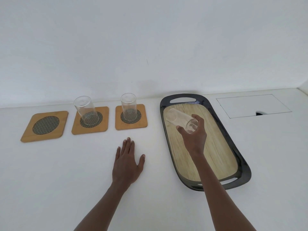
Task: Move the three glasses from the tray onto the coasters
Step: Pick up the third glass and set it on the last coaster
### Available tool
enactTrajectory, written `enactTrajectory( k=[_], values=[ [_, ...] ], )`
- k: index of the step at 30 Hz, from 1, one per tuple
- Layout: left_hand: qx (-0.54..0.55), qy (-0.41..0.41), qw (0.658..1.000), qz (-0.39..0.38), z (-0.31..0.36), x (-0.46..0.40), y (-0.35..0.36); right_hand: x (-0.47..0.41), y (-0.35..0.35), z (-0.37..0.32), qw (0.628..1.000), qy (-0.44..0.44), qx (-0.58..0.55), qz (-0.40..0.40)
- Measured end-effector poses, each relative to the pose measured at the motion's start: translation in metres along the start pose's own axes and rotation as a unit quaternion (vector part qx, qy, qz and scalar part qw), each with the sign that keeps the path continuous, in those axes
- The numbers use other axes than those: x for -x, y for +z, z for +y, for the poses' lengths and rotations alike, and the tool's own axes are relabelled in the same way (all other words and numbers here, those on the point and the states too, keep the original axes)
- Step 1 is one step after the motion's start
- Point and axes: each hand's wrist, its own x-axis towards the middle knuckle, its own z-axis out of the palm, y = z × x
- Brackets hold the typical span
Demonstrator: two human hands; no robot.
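Three square wooden coasters with woven dark centres lie in a row on the white table. The left coaster is bare. A clear glass stands on the middle coaster, and a second glass stands on the right coaster. My right hand is over the dark-rimmed tray and grips the third glass, which is tilted with its mouth toward the upper left, lifted off the tray's wood-patterned floor. My left hand lies flat on the table, fingers apart, holding nothing.
A white wall rises just behind the coasters and tray. A flush rectangular hatch with a small cut-out is set into the table to the right of the tray.
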Motion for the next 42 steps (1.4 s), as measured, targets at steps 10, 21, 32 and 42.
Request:
enactTrajectory(
  k=[10,21,32,42],
  values=[
    [-0.003,0.003,1.0,-0.001,-0.001,0.0,0.0,0.0,0.0,-0.009,0.998,0.002,-0.035,0.046],
    [-0.007,0.016,0.999,-0.041,-0.002,-0.002,-0.001,0.013,-0.008,-0.024,0.999,-0.031,-0.028,0.028],
    [-0.006,-0.004,0.999,-0.034,-0.057,0.027,-0.038,0.046,0.004,-0.063,0.996,-0.083,-0.036,0.008],
    [0.011,-0.044,0.999,-0.022,-0.141,0.059,-0.082,0.097,0.06,-0.105,0.992,-0.105,-0.067,-0.02]
  ],
)
